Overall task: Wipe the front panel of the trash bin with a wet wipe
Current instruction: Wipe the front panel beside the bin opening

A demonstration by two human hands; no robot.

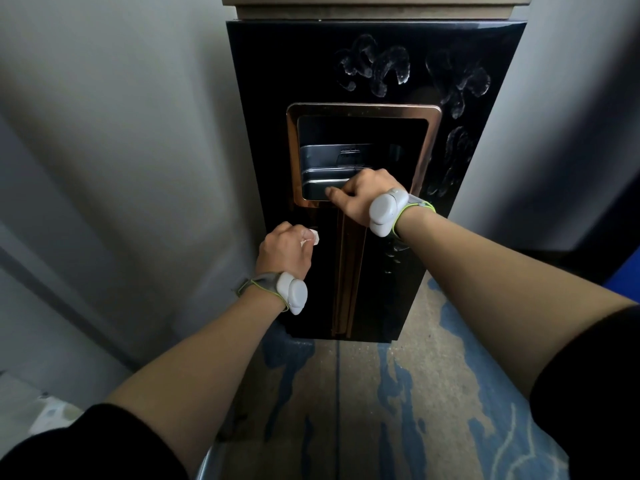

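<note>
A tall black glossy trash bin [277,81] stands against the wall in front of me, with a copper-framed opening [363,110] in its front panel and a metal liner inside. White smear marks [388,67] cover the panel's upper right. My left hand [285,249] is closed on a small crumpled white wet wipe [313,236], held against the panel's lower left, below the opening. My right hand [362,195] rests with curled fingers on the opening's lower edge; whether it grips anything is hidden. A copper strip [349,271] runs down the panel's middle.
Grey walls [138,133] flank the bin on both sides. The floor [433,393] is beige carpet with blue patches. A white bag-like object [52,415] lies at the lower left. Something blue [623,271] sits at the right edge.
</note>
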